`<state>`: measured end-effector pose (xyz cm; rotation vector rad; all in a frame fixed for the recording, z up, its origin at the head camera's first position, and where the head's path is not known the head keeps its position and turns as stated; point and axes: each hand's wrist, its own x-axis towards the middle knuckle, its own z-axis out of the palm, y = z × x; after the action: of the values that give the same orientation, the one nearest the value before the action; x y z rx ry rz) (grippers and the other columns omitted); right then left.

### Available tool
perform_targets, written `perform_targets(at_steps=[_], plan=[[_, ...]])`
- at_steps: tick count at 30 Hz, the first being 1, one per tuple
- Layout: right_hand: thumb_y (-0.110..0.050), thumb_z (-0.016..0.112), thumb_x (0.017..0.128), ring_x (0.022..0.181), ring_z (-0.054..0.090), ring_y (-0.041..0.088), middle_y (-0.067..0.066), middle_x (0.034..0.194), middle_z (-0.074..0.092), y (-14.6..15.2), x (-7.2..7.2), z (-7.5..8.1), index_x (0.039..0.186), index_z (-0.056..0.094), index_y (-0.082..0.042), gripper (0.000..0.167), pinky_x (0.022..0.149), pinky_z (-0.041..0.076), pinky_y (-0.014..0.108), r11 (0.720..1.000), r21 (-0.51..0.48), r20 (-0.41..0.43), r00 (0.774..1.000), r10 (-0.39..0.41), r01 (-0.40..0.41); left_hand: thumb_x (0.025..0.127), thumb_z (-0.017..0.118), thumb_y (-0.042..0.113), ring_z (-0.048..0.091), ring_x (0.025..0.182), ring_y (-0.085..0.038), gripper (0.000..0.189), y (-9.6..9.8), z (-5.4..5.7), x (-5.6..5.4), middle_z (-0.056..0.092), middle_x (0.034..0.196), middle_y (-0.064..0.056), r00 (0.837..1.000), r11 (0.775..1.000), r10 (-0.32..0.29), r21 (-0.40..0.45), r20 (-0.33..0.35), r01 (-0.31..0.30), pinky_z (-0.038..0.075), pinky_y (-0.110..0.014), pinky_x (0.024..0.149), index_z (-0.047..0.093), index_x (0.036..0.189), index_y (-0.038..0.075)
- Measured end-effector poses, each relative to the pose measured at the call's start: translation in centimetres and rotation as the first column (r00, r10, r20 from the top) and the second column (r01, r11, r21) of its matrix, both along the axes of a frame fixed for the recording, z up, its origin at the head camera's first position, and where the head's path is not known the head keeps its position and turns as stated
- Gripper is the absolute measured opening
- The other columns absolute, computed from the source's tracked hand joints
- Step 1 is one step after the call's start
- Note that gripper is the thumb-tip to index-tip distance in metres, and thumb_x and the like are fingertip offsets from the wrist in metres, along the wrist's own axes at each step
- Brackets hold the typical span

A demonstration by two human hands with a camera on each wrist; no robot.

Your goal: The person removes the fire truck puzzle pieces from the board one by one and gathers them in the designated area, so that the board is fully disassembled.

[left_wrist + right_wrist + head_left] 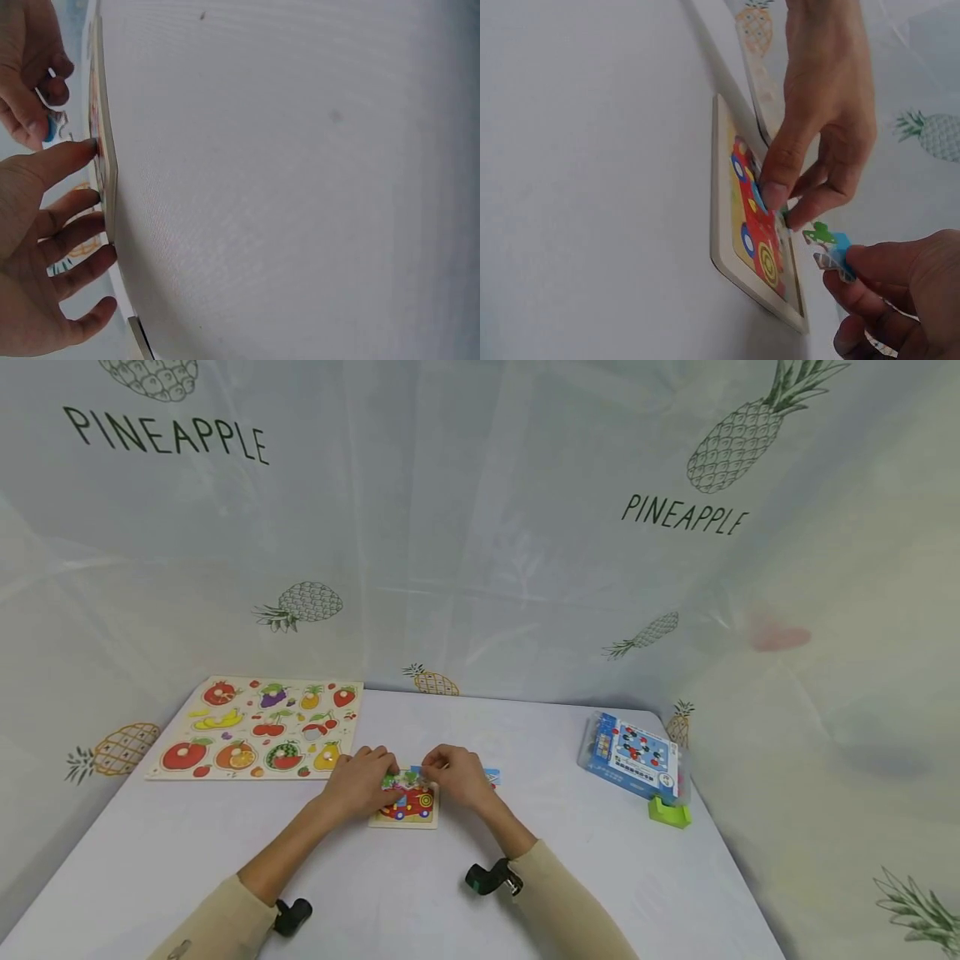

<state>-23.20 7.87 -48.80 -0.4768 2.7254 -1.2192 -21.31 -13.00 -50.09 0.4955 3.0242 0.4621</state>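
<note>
A small wooden jigsaw board (408,819) with a red vehicle picture lies flat on the table, partly covered by my hands. My left hand (362,783) rests on its left side. In the right wrist view the left thumb (778,187) presses on the red picture, and other fingertips touch the board's far part. My right hand (459,774) is just beyond the board's upper right corner. Between thumb and finger it pinches a jigsaw piece (838,251) with blue, green and grey colours, held a little apart from the board.
A large fruit puzzle board (168,774) lies at the back left. Partly hidden behind my right hand is a flat blue picture item (492,776). Toward the back right is a blue-and-white box (637,756) with a green plastic piece (670,812) beside it. Pineapple-print curtain (480,527) surrounds the table.
</note>
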Motion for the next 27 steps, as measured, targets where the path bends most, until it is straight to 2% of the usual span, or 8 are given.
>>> perform_targets(at_steps=[7, 18, 25, 27], plan=[[-0.022, 0.072, 0.093, 0.072, 0.058, 0.007, -0.007, 0.081, 0.068, 1.3, -0.4, 0.2, 0.099, 0.076, -0.015, 0.01, 0.06, 0.046, 0.024, 0.999, 0.015, 0.002, 0.999, 0.032, -0.032, 0.082, 0.081, 0.046, 0.055, 0.104, -0.026, 0.039, 0.0, 0.0, 0.1, 0.063, 0.108, 0.0, 1.0, 1.0, 0.002, -0.004, 0.001, -0.002, 0.044, -0.056, 0.087, 0.068, 0.105, 0.018], [-0.021, 0.071, 0.094, 0.073, 0.059, 0.011, -0.006, 0.082, 0.07, 4.2, -1.4, 1.2, 0.096, 0.076, -0.014, 0.009, 0.064, 0.047, 0.027, 0.998, 0.056, 0.03, 0.999, 0.037, -0.038, 0.082, 0.081, 0.044, 0.055, 0.108, -0.028, 0.037, 0.1, 0.1, 0.2, 0.063, 0.11, -0.002, 1.0, 1.0, 0.003, -0.004, -0.01, -0.003, 0.043, -0.057, 0.089, 0.069, 0.104, 0.018], [-0.026, 0.071, 0.094, 0.064, 0.057, 0.014, -0.005, 0.082, 0.068, 6.1, -2.2, 1.3, 0.095, 0.076, -0.017, 0.01, 0.05, 0.048, 0.028, 0.995, 0.099, 0.112, 0.994, 0.018, -0.029, 0.082, 0.081, 0.045, 0.055, 0.107, -0.027, 0.038, 0.0, 0.2, 0.2, 0.063, 0.109, -0.001, 1.0, 1.0, 0.001, -0.001, -0.009, -0.001, 0.043, -0.056, 0.089, 0.068, 0.104, 0.018], [-0.026, 0.071, 0.094, 0.063, 0.058, 0.016, -0.005, 0.081, 0.068, 6.5, -2.4, 1.3, 0.095, 0.076, -0.017, 0.01, 0.049, 0.049, 0.029, 0.994, 0.107, 0.127, 0.992, 0.019, -0.033, 0.082, 0.081, 0.045, 0.054, 0.107, -0.027, 0.038, 0.0, 0.2, 0.2, 0.063, 0.109, -0.001, 1.0, 1.0, 0.001, 0.0, -0.006, -0.001, 0.043, -0.056, 0.089, 0.068, 0.104, 0.018]])
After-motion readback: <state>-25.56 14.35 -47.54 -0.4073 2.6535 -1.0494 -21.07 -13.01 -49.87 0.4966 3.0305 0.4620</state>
